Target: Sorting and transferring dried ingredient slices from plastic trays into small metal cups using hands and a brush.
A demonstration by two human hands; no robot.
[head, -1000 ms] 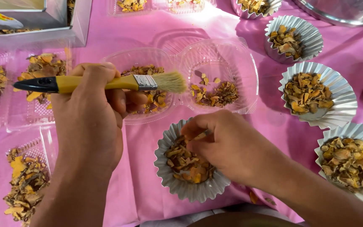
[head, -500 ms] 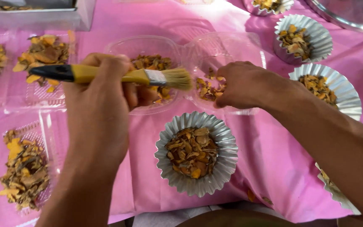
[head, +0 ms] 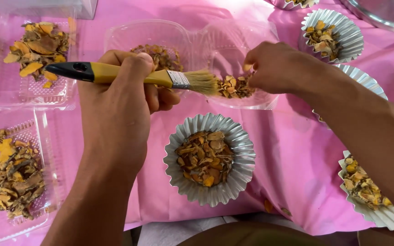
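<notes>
The left hand (head: 119,98) is closed in a fist around the yellow handle of a paintbrush (head: 133,75). The brush lies almost level across the scene, its black handle end pointing left and its pale bristles pointing right. The bristle tips reach the near left edge of a small heap of dried orange-brown slices (head: 235,86) in the right half of a clear plastic clamshell box (head: 192,43), which lies open on the pink tablecloth (head: 292,164). The left half of that box holds more of the same slices, partly hidden behind the left hand.

The right hand (head: 277,66) comes in from the right, with its forearm crossing the near right of the scene. Its fingers are bunched together and curled down at the heap of slices, pinching at them; a yellow bit shows at the fingertips, though how much they grip cannot be told.

Just near of the brush, in the middle, stands a fluted foil cup (head: 209,159) filled with dried slices, apart from both hands. Another filled foil cup (head: 333,34) stands far right, and a third (head: 370,193) sits at the near right, partly under the right forearm. On the left, a clear plastic tray (head: 35,54) at the far side holds larger yellow and brown slices, and a second tray (head: 17,175) nearer holds a darker pile.
</notes>
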